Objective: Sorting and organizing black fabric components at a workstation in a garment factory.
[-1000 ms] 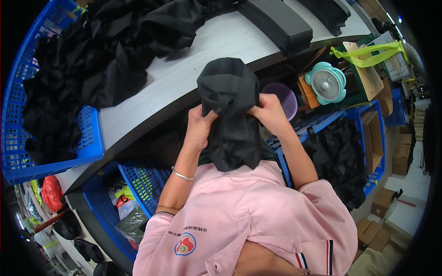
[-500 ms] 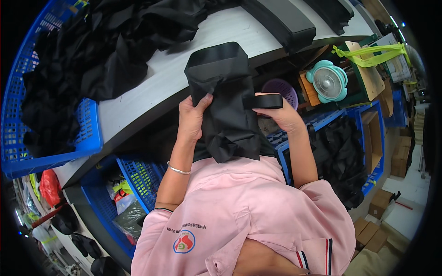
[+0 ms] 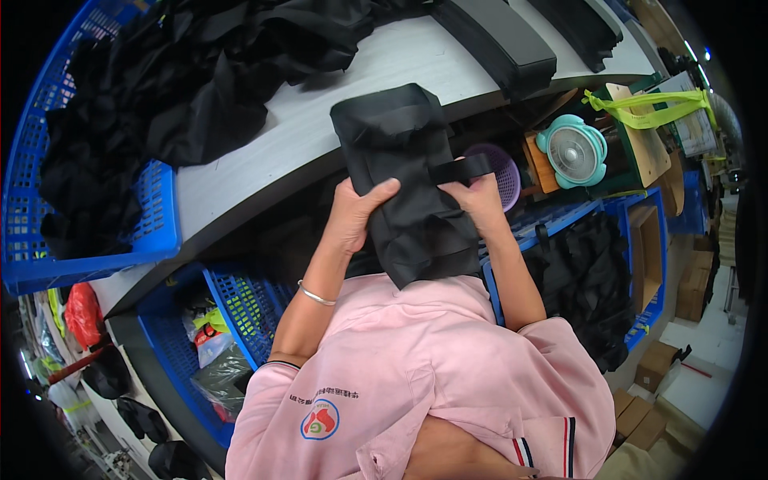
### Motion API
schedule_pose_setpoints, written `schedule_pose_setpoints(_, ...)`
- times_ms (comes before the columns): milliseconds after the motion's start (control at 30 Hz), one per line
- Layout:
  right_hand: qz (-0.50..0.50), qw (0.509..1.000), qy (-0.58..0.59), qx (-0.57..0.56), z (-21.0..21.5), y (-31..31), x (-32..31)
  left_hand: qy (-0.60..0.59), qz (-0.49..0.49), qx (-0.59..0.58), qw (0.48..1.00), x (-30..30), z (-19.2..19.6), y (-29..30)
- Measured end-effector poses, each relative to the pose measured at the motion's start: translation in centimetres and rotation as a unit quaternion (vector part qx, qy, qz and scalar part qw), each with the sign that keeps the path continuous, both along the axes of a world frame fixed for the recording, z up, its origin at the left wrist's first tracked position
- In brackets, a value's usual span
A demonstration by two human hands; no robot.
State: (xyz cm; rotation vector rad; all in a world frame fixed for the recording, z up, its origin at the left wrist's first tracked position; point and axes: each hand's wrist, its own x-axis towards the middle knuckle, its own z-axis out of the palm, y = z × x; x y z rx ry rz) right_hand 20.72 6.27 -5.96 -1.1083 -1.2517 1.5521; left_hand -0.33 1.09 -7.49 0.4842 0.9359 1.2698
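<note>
A black fabric pouch point(image 3: 408, 160) hangs in front of my waist, its upper end tilted a little to the left. My left hand point(image 3: 354, 214) grips its left side, thumb on the front and fingers hidden behind. On the right side, my right hand point(image 3: 482, 202) pinches the pouch's edge just below a black strap loop point(image 3: 462, 170) that sticks out sideways. The lower part of the pouch is creased, with its bottom corners near my shirt.
Ahead stands a pale table point(image 3: 320, 120) with heaped black fabric pieces point(image 3: 208, 96) and a stack of flat black pieces point(image 3: 504, 48). Blue crates point(image 3: 160, 216) stand left and right. A turquoise fan point(image 3: 573, 150) and a purple basket point(image 3: 504, 180) are at the right.
The pouch has tilted, its bottom swinging to the right. My left hand has slid lower and to the right; my right hand has come in closer to the pouch's side.
</note>
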Motion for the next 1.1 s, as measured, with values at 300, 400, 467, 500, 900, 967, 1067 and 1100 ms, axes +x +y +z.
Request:
schedule_pose_setpoints(300, -0.072, 0.988, -0.082, 0.112, 2.0, -0.6, 1.9, -0.074, -0.010, -0.030, 0.997, -1.1, 0.5, 0.5)
schedule_pose_setpoints(400, -0.217, 0.914, -0.210, 0.273, 5.4, 0.4, 2.7, -0.002, 0.006, -0.006, 1.000, -1.6, 0.3, 1.2)
schedule_pose_setpoints(467, -0.171, 0.822, -0.313, 0.444, 8.2, 0.3, 1.4, 0.080, 0.004, 0.018, 0.997, -1.3, 0.3, 1.8)
schedule_pose_setpoints(500, -0.130, 0.832, -0.305, 0.444, 8.7, 0.2, 0.3, 0.092, -0.003, 0.020, 0.996, -0.9, 0.6, 2.0)
schedule_pose_setpoints(900, 0.003, 0.846, -0.177, 0.503, 11.2, -1.9, -5.2, 0.104, -0.050, 0.059, 0.992, -0.4, -1.6, 1.7)
schedule_pose_setpoints(967, -0.113, 0.910, -0.137, 0.375, 10.8, 0.0, -1.7, 0.028, -0.031, 0.048, 0.998, -0.4, 0.7, 1.3)
schedule_pose_setpoints(1067, -0.100, 0.954, -0.142, 0.246, 7.9, 0.7, 4.8, 0.029, -0.028, 0.050, 0.998, -1.2, 1.3, 1.5)
schedule_pose_setpoints(1100, -0.051, 0.971, -0.166, 0.167, 6.9, 0.1, 6.0, 0.025, -0.024, 0.048, 0.998, -1.4, 1.2, 1.7)
